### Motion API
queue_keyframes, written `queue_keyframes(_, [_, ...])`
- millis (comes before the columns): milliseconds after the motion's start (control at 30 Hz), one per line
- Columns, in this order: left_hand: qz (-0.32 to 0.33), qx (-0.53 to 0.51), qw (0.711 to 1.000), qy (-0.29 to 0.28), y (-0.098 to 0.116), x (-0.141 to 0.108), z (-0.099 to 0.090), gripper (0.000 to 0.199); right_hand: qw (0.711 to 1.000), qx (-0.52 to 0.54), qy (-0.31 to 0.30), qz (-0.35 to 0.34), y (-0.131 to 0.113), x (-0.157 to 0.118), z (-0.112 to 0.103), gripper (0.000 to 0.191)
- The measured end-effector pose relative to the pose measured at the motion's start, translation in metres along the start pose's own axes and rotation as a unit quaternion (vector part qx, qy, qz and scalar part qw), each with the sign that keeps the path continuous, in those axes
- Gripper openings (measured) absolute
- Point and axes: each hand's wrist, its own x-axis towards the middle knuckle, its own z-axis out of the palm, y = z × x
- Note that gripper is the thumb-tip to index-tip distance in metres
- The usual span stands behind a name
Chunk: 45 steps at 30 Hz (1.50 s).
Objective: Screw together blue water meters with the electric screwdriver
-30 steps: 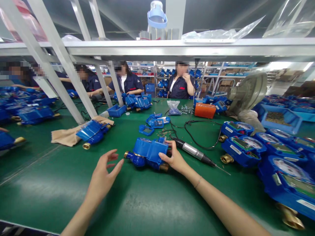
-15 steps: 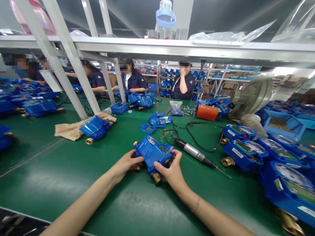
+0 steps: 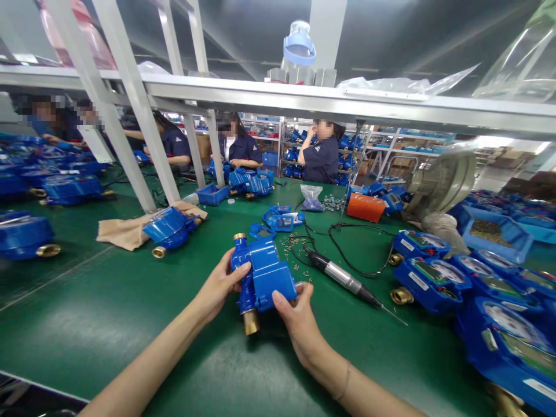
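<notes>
Between both hands is a blue water meter (image 3: 271, 278) with brass threaded ends, tipped so that its casing's side faces me. My left hand (image 3: 223, 284) grips the pipe body on the left, thumb across it. My right hand (image 3: 295, 307) pinches the lower right corner of the casing. To the right of the meter lies an electric screwdriver (image 3: 341, 275) with a long thin bit. Small screws (image 3: 295, 246) are scattered just behind the meter, beside several blue covers (image 3: 282, 220).
Opened meters (image 3: 434, 275) crowd the right side near a fan (image 3: 445, 185) and a blue bin of screws (image 3: 490, 231). Another meter (image 3: 169, 229) rests on a tan cloth (image 3: 119, 231) at left. A metal shelf (image 3: 304, 95) spans overhead; co-workers (image 3: 321, 153) sit across the table.
Both hands have turned the water meter: its display face, visible before, has rolled away, and its side and pipe now face me. A co-worker opposite has turned sideways.
</notes>
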Motion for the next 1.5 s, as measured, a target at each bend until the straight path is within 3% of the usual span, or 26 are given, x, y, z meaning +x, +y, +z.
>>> queue_keyframes(100, [-0.008,0.055,0.998,0.041,0.016,0.004,-0.002,0.065,0.982,0.157,-0.021,0.1,-0.003,-0.012,0.012,0.052])
queue_keyframes(200, [-0.04,0.131,0.989,0.053,0.028,0.012,-0.001,0.065,0.936,0.289,-0.034,0.197,-0.006,-0.02,0.022,0.058])
queue_keyframes(300, [-0.061,0.198,0.977,0.045,0.035,0.023,0.002,0.069,0.9,0.364,-0.018,0.24,-0.009,-0.024,0.027,0.061])
queue_keyframes(533, [-0.041,0.308,0.949,-0.049,0.063,0.042,0.002,0.07,0.883,0.381,0.065,0.268,-0.011,-0.023,0.013,0.072])
queue_keyframes(800, [-0.01,0.481,0.867,-0.131,0.075,0.055,0.02,0.073,0.844,0.422,0.022,0.33,-0.018,-0.031,0.01,0.07])
queue_keyframes(967, [-0.013,0.557,0.812,-0.173,0.074,0.073,0.043,0.076,0.85,0.412,0.018,0.326,-0.018,-0.035,0.007,0.081])
queue_keyframes(1067, [-0.024,0.581,0.787,-0.205,0.072,0.084,0.051,0.076,0.868,0.352,0.001,0.35,-0.017,-0.047,-0.006,0.084])
queue_keyframes(1200, [-0.045,0.582,0.775,-0.24,0.066,0.093,0.051,0.082,0.921,0.132,-0.095,0.353,-0.033,-0.059,-0.035,0.046])
queue_keyframes(1267, [-0.047,0.576,0.777,-0.25,0.063,0.095,0.049,0.088,0.942,-0.064,-0.153,0.291,-0.053,-0.046,-0.053,0.034])
queue_keyframes(1300, [-0.046,0.571,0.779,-0.255,0.061,0.096,0.048,0.09,0.953,-0.178,-0.141,0.201,-0.064,-0.032,-0.062,0.034])
queue_keyframes(1333, [-0.042,0.564,0.782,-0.261,0.06,0.097,0.047,0.092,0.936,-0.325,-0.103,0.092,-0.075,-0.015,-0.071,0.034])
queue_keyframes(1367, [-0.038,0.556,0.786,-0.269,0.058,0.098,0.047,0.092,0.875,-0.48,-0.053,-0.014,-0.086,0.004,-0.081,0.032])
queue_keyframes(1433, [-0.029,0.541,0.792,-0.28,0.056,0.1,0.046,0.09,0.822,-0.564,0.023,-0.075,-0.1,0.045,-0.099,0.023])
queue_keyframes(1500, [-0.019,0.533,0.799,-0.278,0.057,0.099,0.045,0.087,0.783,-0.613,0.044,-0.091,-0.105,0.076,-0.113,0.025])
